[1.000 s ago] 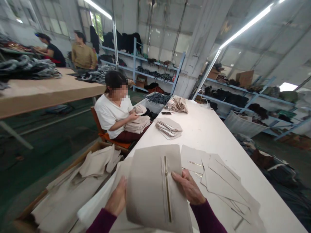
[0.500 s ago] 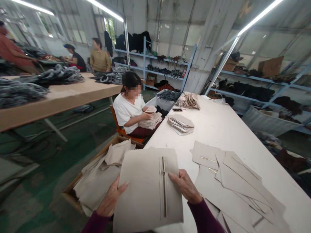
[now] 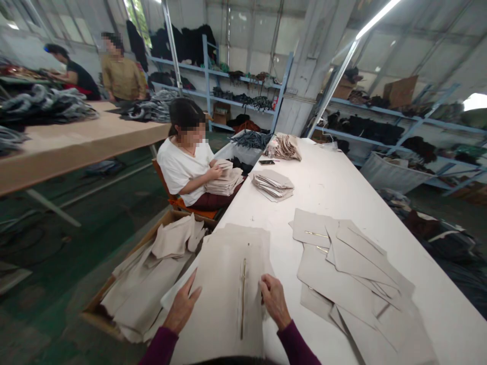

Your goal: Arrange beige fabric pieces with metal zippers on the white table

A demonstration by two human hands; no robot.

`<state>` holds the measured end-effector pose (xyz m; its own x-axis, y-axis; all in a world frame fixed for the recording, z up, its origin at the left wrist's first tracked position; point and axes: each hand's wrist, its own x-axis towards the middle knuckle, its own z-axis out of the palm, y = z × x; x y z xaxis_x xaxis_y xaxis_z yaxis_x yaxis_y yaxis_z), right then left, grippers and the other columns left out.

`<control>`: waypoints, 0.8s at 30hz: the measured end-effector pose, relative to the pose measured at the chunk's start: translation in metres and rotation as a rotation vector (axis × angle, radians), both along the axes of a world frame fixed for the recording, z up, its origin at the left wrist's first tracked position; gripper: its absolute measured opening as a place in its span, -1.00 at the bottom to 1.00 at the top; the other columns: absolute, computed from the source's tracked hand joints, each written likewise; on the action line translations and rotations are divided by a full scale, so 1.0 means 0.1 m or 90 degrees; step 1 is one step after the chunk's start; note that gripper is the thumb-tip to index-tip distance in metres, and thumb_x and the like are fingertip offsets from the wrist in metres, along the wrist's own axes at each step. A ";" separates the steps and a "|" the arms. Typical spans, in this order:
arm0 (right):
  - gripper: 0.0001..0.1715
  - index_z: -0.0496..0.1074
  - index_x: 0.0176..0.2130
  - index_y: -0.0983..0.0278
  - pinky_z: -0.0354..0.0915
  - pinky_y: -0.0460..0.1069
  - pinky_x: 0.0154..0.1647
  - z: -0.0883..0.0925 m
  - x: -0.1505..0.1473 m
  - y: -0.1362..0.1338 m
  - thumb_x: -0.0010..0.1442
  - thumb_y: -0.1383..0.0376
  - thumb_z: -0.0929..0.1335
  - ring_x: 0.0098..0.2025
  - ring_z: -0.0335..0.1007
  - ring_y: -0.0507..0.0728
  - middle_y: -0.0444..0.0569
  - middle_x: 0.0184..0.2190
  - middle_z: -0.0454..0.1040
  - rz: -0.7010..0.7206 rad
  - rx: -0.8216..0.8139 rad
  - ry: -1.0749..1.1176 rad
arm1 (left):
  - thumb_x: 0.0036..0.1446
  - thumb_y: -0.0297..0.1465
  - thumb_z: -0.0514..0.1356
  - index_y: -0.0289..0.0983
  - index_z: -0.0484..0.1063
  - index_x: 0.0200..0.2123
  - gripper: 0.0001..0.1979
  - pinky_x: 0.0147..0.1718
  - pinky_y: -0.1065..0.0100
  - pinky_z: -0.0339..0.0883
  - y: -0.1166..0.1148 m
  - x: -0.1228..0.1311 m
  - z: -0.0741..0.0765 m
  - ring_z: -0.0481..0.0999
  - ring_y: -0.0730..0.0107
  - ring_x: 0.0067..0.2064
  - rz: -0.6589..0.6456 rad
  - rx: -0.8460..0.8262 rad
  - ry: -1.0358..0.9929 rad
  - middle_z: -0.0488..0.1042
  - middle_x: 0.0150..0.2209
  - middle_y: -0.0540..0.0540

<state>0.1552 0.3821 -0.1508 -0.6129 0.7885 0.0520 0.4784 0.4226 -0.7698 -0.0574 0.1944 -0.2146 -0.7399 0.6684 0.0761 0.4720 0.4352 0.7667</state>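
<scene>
A beige panel (image 3: 216, 284) with a gold zipper (image 3: 243, 299) set lengthwise in it lies low in front of me at the table's near edge, over other beige pieces. My left hand (image 3: 181, 306) rests along its left side, thumb and fingers apart. At the right edge, my right hand (image 3: 274, 300) has its fingers curled and pinched on the panel's border. To the right, several beige zippered panels (image 3: 335, 279) lie spread and overlapping on the white table (image 3: 327, 190).
On my left stands a cardboard box (image 3: 102, 324) of beige pieces. A seated co-worker (image 3: 186, 157) handles a stack of beige pieces (image 3: 224, 182). Farther along the table are another stack (image 3: 273, 183), a phone (image 3: 267, 162) and a bundle of pieces (image 3: 286, 147).
The zippered panel has come down from being held up in both hands to lying low on the pieces beneath. My left hand's fingers have spread along its side. The view has shifted right.
</scene>
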 end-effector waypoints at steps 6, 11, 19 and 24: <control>-0.66 0.39 -0.23 0.34 0.25 0.03 -0.25 0.01 -0.21 0.28 0.16 0.30 0.12 -0.30 0.37 0.19 0.07 -0.41 0.45 -0.075 0.120 -0.043 | 0.16 -0.36 -0.10 -0.47 -0.05 0.23 -0.42 0.09 0.05 0.22 0.44 -0.10 0.05 0.32 0.08 0.13 0.028 -0.074 0.034 0.31 0.09 -0.41; -0.38 0.08 0.22 0.36 -0.10 0.31 0.20 -0.30 -0.42 0.00 0.19 0.28 0.18 0.29 -0.16 0.33 0.22 0.26 0.01 0.015 0.295 -0.164 | 0.20 -0.34 -0.08 -0.27 0.09 0.20 -0.50 0.08 -0.05 0.16 0.75 0.17 0.00 0.15 -0.05 0.21 -0.001 -0.140 0.340 0.15 0.21 -0.36; -0.14 -0.18 0.30 0.22 -0.18 0.42 0.21 -0.73 -0.47 -0.16 0.13 0.23 0.27 0.33 -0.37 0.34 0.06 0.32 -0.27 -0.003 0.215 -0.203 | 0.16 -0.37 -0.02 -0.16 0.00 0.23 -0.46 0.13 -0.20 -0.03 0.88 0.39 -0.37 -0.03 -0.09 0.28 -0.156 -0.102 0.466 0.00 0.29 -0.29; -0.06 -0.20 0.30 0.21 -0.20 0.44 0.20 -0.68 -0.48 -0.15 0.09 0.13 0.32 0.33 -0.41 0.35 0.06 0.33 -0.27 -0.021 0.198 -0.190 | 0.12 -0.33 0.03 -0.03 -0.23 0.26 -0.31 0.10 -0.28 -0.03 0.89 0.31 -0.45 -0.09 -0.15 0.29 -0.189 -0.053 0.438 -0.14 0.33 -0.22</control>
<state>0.1076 0.3673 -0.2192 -0.6122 0.7823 0.1148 0.6777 0.5939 -0.4336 -0.0260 0.2833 -0.2598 -0.3309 0.8561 0.3969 0.9392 0.2581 0.2264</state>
